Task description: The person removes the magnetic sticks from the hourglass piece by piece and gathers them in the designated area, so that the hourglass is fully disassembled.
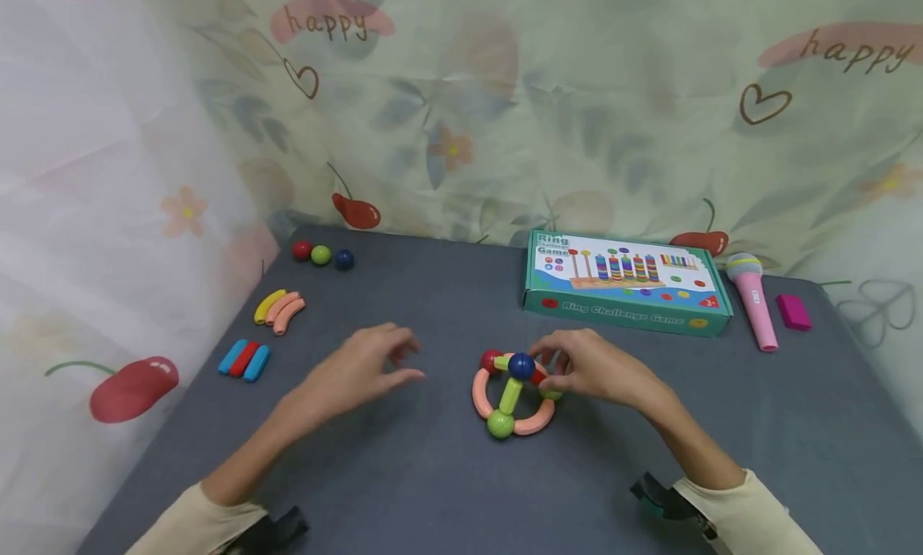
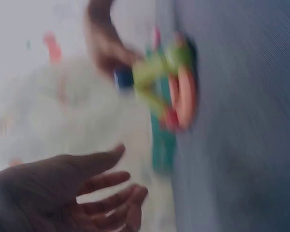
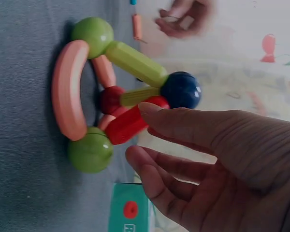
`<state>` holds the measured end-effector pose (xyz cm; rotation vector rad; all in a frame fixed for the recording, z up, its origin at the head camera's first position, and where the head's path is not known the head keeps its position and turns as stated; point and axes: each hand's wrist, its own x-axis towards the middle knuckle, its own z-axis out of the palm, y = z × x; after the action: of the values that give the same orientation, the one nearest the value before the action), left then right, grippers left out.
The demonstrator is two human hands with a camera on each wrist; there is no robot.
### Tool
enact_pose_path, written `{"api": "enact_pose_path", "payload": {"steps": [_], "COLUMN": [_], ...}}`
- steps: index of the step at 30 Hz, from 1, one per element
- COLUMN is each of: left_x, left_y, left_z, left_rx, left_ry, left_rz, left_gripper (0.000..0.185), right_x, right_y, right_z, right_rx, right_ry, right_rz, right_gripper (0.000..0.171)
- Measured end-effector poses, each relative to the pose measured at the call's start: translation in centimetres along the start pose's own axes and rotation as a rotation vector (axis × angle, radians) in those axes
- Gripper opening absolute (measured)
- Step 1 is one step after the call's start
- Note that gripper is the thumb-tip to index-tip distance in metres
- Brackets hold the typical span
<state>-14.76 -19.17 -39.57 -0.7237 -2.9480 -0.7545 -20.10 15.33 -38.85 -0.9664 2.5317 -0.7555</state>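
Note:
A magnetic stick-and-ball structure (image 1: 501,424) stands on the table, its base of curved pink sticks (image 3: 67,92) joined by green and red balls. Straight sticks rise from it to a dark blue ball (image 3: 181,91) at the top. My right hand (image 1: 594,367) is at its right side, with the thumb on the red stick (image 3: 133,121) and a finger apparently behind it, pinching it just below the blue ball. My left hand (image 1: 360,368) is held apart to the left of the structure, fingers loosely bent with nothing in them; the left wrist view is blurred.
Loose balls (image 1: 320,255) lie at the back left, with curved sticks (image 1: 286,308) and straight sticks (image 1: 245,359) in front of them. A green game box (image 1: 627,283), a pink microphone (image 1: 753,303) and a magenta block (image 1: 794,311) are at the back right. Printed cloth hangs behind.

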Motion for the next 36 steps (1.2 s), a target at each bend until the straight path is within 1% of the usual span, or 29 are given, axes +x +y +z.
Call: {"api": "enact_pose_path", "payload": {"steps": [2,4,6,8,10,13,17,21,24,27,32,36], "left_x": [1.9,3.5,4.8,5.7,6.3,7.0,7.8,8.5,8.6,8.6,8.8,8.8], "left_y": [2.8,5.0,6.5,7.3,7.7,8.3,9.4,10.3,10.6,10.5,10.5,10.7], "left_z": [1.2,2.2,3.1,3.9,4.5,4.9,5.1,5.2,5.3,5.3,5.3,5.2], "left_rx": [-0.064,-0.109,-0.138,-0.155,-0.131,-0.059,0.06,0.124,0.12,0.096,0.064,0.07], "left_ry": [-0.056,-0.102,-0.131,-0.154,-0.169,-0.189,-0.21,-0.217,-0.205,-0.192,-0.201,-0.201], "left_rz": [0.086,0.13,0.148,0.15,0.15,0.156,0.151,0.158,0.165,0.169,0.176,0.17], "left_gripper": [0.032,0.042,0.05,0.056,0.058,0.055,0.045,0.029,0.019,0.017,0.02,0.025], "right_x": [0.1,0.2,0.3,0.5,0.5,0.4,0.3,0.5,0.6,0.7,0.7,0.7], "right_y": [0.4,0.7,1.0,1.2,1.3,1.3,1.3,1.1,0.9,0.7,0.6,0.7], "right_z": [0.3,0.7,1.0,1.3,1.4,1.6,1.7,1.7,1.7,1.7,1.6,1.6], "right_rx": [-0.009,-0.024,-0.046,-0.075,-0.091,-0.105,-0.121,-0.11,-0.09,-0.081,-0.056,-0.043], "right_ry": [-0.015,-0.02,-0.012,-0.001,0.002,-0.009,-0.014,-0.022,-0.03,-0.027,-0.027,-0.022], "right_rz": [-0.017,-0.033,-0.028,-0.002,0.027,0.051,0.067,0.106,0.131,0.15,0.184,0.191], "right_gripper": [0.031,0.027,0.024,0.023,0.024,0.025,0.025,0.02,0.014,0.011,0.009,0.01]}}
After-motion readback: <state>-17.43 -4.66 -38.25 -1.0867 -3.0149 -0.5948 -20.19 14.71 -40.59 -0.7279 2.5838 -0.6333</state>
